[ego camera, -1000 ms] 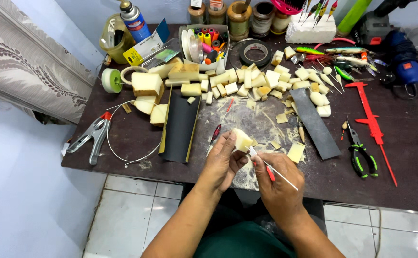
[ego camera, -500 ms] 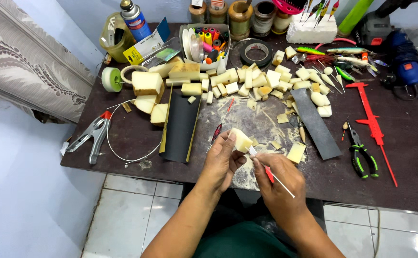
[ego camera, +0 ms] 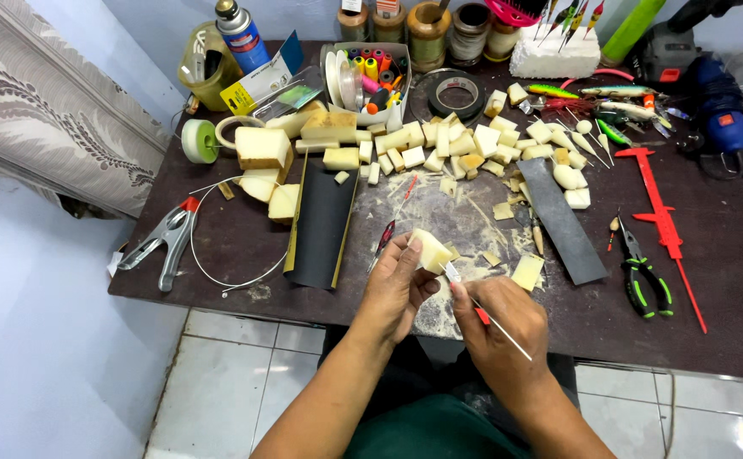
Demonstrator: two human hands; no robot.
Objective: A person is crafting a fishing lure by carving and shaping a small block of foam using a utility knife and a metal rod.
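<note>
Your left hand [ego camera: 395, 285] grips a small pale-yellow foam block [ego camera: 430, 252] just above the dusty dark tabletop [ego camera: 244, 238], while your right hand [ego camera: 499, 319] closes on a thin red-handled craft knife [ego camera: 473, 304], its blade touching the block's lower edge, black sandpaper sheet [ego camera: 320, 223] lying nearby.

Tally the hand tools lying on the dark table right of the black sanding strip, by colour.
Red caliper: 1
Green-handled pliers: 1
Total: 2
</note>
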